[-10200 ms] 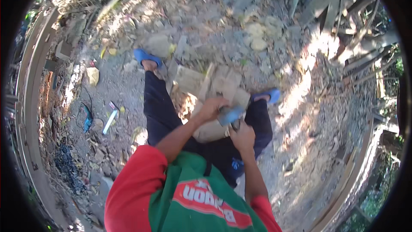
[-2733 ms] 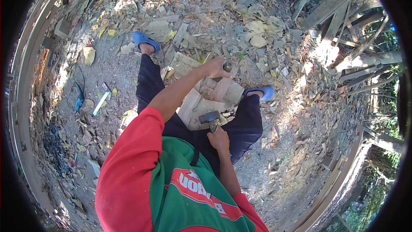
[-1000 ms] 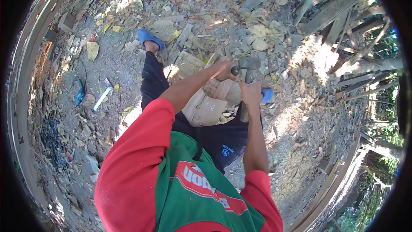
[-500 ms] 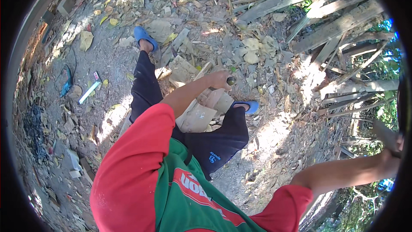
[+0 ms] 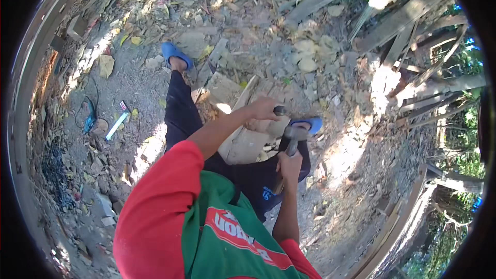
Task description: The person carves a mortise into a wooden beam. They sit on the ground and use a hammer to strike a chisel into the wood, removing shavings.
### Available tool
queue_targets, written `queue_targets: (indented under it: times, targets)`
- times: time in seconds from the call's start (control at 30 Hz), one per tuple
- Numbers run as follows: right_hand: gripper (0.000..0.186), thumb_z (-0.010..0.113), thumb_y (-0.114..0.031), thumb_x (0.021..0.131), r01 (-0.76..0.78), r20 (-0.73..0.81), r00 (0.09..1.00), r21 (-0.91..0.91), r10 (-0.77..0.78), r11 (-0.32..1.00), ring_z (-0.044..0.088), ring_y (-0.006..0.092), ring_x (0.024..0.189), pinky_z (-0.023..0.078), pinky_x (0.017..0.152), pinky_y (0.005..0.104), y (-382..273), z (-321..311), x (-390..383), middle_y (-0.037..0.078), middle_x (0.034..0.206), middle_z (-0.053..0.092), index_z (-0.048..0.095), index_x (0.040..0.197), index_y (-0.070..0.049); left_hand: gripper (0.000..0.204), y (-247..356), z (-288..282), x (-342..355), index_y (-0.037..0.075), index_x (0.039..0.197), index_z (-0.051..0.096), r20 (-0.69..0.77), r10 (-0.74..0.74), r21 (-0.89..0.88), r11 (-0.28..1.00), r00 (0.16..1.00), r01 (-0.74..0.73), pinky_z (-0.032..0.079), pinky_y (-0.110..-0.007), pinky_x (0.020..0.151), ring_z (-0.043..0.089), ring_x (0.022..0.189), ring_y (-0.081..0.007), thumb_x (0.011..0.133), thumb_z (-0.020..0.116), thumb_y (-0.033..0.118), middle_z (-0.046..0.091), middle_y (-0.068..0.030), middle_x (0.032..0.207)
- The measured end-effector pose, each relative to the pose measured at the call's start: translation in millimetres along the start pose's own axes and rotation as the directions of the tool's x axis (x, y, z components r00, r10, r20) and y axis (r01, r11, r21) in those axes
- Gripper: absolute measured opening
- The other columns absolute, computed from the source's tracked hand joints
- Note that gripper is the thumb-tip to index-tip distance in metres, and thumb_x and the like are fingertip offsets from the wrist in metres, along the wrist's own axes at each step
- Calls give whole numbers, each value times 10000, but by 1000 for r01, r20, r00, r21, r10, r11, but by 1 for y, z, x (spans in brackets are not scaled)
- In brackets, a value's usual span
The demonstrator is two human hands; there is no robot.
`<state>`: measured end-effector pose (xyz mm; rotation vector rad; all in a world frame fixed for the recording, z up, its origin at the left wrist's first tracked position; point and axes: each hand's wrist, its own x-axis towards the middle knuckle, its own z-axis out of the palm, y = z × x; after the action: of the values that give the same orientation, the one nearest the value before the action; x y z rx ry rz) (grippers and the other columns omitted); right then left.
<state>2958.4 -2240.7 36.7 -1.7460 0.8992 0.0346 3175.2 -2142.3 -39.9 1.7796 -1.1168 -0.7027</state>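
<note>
My left hand is closed around a chisel-like tool, of which only the dark, round handle end shows; its working end is hidden. My right hand grips the handle of a hammer, its grey head blurred, just below and right of the left hand and apart from it. Under both hands, between my spread legs, lies a pale block of wood with a rough, cut surface. Behind it sits another pale wood piece.
My blue clogs stand either side of the wood. At left lie a teal corded power tool and a pale strip with a red end. Dry leaves litter the ground. Long grey wooden slats are piled at the far right.
My right hand has swung from the far right edge, inward and to the left, bringing the hammer close to the left hand. The left hand keeps its grip nearly in place.
</note>
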Motion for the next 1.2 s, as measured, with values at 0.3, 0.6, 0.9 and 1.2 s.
queue_targets:
  times: [0.3, 0.6, 0.9, 1.2]
  targets:
    - [200, 618, -134, 737, -235, 320, 907, -154, 273, 960, 569, 164, 436, 461, 416, 332, 58, 75, -59, 96, 562, 569, 537, 804, 36, 279, -81, -66, 55, 46, 880, 635, 11, -287, -378, 886, 958, 270, 478, -327, 686, 609, 687, -162, 709, 737, 242, 611, -35, 663]
    - [219, 617, -146, 747, -246, 355, 879, -230, 317, 941, 595, 185, 457, 484, 451, 334, 64, 72, -42, 112, 577, 591, 550, 823, 48, 240, -11, -34, 25, 60, 843, 629, -2, -442, -634, 695, 897, 340, 472, -270, 671, 594, 705, -121, 759, 782, 225, 619, -2, 721]
    - [191, 606, -114, 749, -221, 331, 895, -255, 300, 941, 570, 159, 432, 465, 411, 312, 53, 74, -46, 86, 556, 575, 536, 819, 49, 370, 25, -61, 22, 59, 846, 654, -258, -444, -363, 868, 858, 340, 468, -302, 725, 582, 751, -123, 712, 841, 349, 642, -15, 789]
    - [279, 610, -148, 742, -219, 325, 890, -310, 319, 925, 621, 220, 475, 504, 467, 359, 55, 77, -46, 155, 613, 617, 579, 916, 68, 374, -21, -26, 26, 58, 866, 643, -272, -323, -476, 864, 906, 164, 445, -286, 707, 553, 730, -114, 705, 850, 325, 598, 13, 748]
